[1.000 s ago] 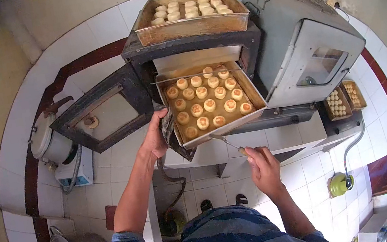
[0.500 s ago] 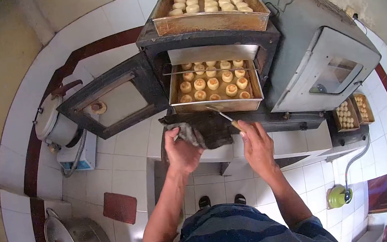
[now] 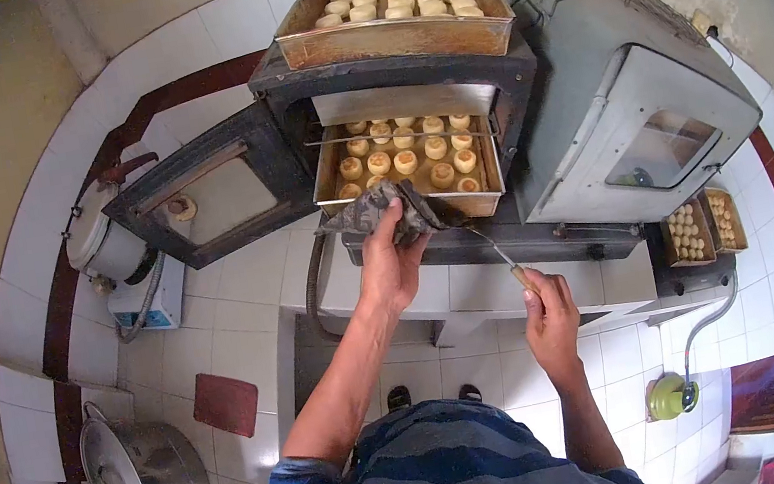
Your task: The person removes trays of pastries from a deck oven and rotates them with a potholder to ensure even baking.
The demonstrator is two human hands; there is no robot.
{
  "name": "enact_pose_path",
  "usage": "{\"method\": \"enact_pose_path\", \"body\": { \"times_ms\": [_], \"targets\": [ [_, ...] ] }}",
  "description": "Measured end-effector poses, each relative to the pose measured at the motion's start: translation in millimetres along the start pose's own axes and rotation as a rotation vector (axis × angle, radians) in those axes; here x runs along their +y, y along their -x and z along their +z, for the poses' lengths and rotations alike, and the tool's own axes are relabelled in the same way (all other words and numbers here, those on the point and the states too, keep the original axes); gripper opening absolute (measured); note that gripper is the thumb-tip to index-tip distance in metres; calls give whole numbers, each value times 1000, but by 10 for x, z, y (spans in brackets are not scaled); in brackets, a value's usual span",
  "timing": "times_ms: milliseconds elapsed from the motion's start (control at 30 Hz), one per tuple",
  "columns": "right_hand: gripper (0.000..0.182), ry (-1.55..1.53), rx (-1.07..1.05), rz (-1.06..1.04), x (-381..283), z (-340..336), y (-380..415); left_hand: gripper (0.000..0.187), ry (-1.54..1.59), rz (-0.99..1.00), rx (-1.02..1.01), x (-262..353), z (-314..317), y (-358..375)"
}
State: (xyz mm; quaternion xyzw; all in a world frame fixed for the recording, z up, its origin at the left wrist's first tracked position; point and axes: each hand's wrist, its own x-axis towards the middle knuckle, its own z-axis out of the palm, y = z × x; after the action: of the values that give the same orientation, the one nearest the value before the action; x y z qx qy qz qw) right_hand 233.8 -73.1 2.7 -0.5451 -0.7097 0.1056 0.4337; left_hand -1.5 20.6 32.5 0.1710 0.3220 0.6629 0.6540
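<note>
My left hand (image 3: pixel 393 266) is closed around a dark folded cloth (image 3: pixel 367 213). The cloth lies against the front edge of a baking tray (image 3: pixel 484 204), which pokes partly out of the oven (image 3: pixel 400 68). Rows of small round buns (image 3: pixel 406 162) with browned tops stand in the tray; the cloth hides some at the front. In my right hand (image 3: pixel 551 319) is the wooden handle of a slim metal spatula (image 3: pixel 494 247). Its tip reaches toward the underside of the tray's front, close to the cloth, and its exact end is hard to make out.
The oven door (image 3: pixel 207 191) hangs open on the left. A tray of pale buns (image 3: pixel 395 36) sits on top of the oven. A second, grey oven (image 3: pixel 584 145) stands close on the right, with small trays (image 3: pixel 687 233) beyond it. A large pot (image 3: pixel 163 460) is at lower left.
My left hand has moved up and forward, bringing the cloth onto the tray's front edge. My right hand has shifted right and down with the spatula. The whole view has moved slightly.
</note>
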Motion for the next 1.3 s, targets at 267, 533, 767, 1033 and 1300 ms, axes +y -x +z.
{"method": "enact_pose_path", "body": {
  "times_ms": [267, 533, 767, 1033, 1300],
  "targets": [
    [27, -54, 42, 39, 166, -201, 167, 43, -44, -57, 150, 14, 159, -128],
    [24, -218, 83, 120, 200, -436, 118, 38, -91, -111, 202, 4, 50, -160],
    [24, -208, -11, 105, 246, -400, 133, 37, -98, -65, 183, 203, -141, 316],
    [22, -268, -76, 65, 130, -250, 216, 47, -146, -161, 42, 464, -714, 413],
    [23, -267, -91, 66, -45, -150, 353, 56, -259, -106, -81, 770, -679, 436]
  ]
}}
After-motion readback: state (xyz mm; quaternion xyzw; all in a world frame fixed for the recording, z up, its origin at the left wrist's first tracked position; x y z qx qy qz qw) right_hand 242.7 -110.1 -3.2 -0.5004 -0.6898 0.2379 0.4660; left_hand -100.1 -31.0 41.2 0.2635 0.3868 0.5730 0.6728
